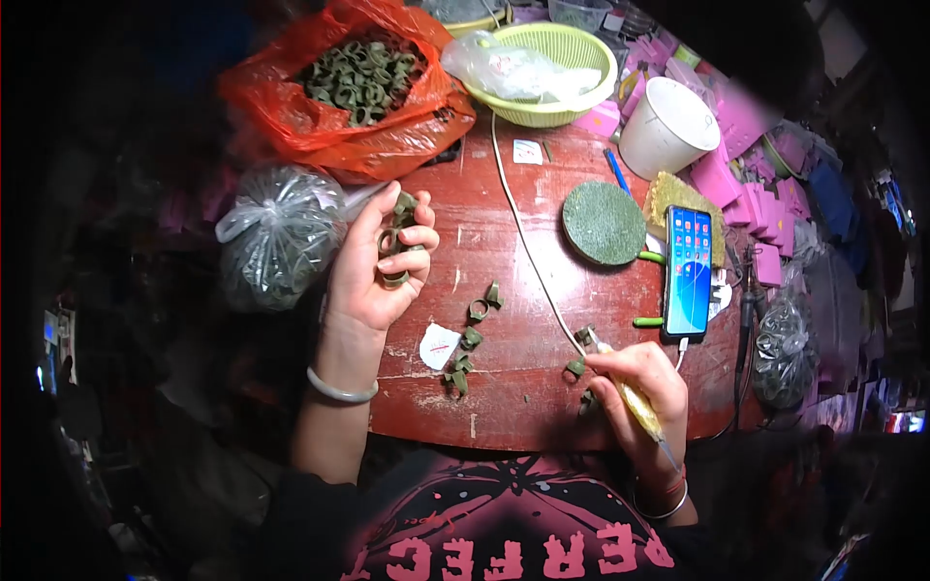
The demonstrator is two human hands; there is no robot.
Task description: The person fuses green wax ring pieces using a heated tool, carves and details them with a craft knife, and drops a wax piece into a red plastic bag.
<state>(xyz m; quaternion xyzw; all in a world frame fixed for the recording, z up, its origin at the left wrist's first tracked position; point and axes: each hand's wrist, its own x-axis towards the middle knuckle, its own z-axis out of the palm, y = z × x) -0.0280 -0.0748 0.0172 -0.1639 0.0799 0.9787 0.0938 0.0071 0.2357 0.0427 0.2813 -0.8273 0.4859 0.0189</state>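
My left hand is raised over the left of the table, its fingers curled round several dark green rings. In my right hand, near the front right edge, is a pen-like tool with a yellow-wrapped handle, its tip pointing away from me. Close to that tip lie a few green rings, partly covered by the fingers. Between my hands a loose line of green rings rests on the table, beside a torn white paper scrap.
A red plastic bag full of green rings and a knotted clear bag stand left. At the back are a yellow-green basket and white tub. A green disc and phone sit right. A white cord crosses the red table.
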